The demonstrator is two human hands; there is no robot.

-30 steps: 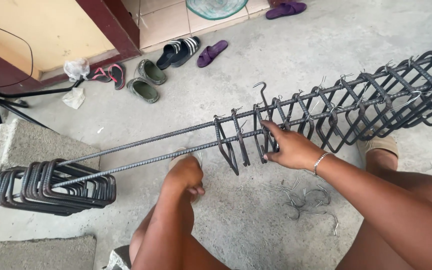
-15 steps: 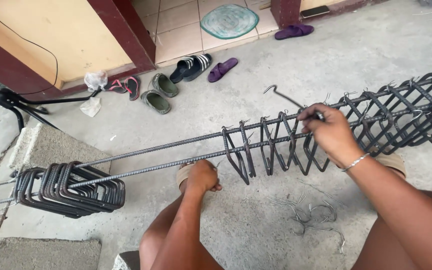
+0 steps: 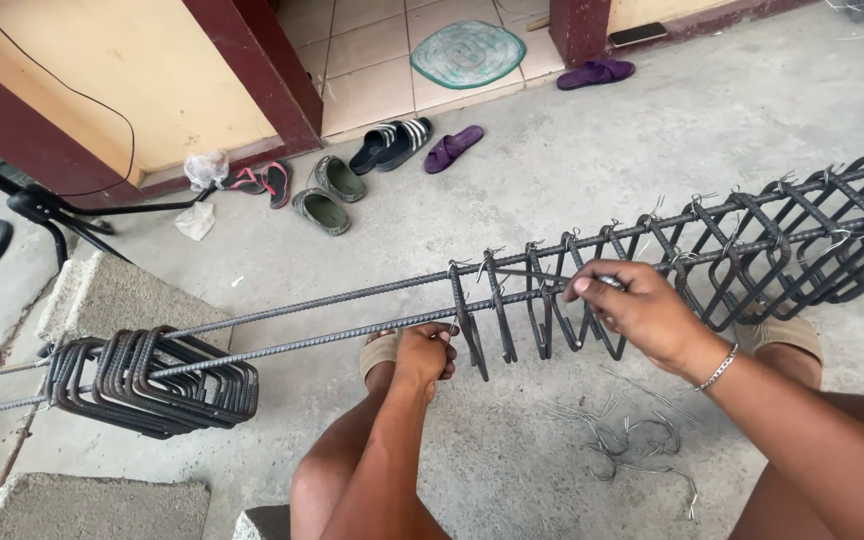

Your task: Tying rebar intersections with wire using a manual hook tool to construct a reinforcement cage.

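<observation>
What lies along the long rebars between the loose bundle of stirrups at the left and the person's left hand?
In the head view, nothing: between the stirrup bundle and the left hand the long rebars run bare, with only concrete floor showing behind them.

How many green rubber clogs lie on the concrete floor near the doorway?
2. One green rubber clog lies nearer the doorway step, beside the pink flip-flops; the other lies just in front of it, closer to the person. None seems hidden.
</observation>
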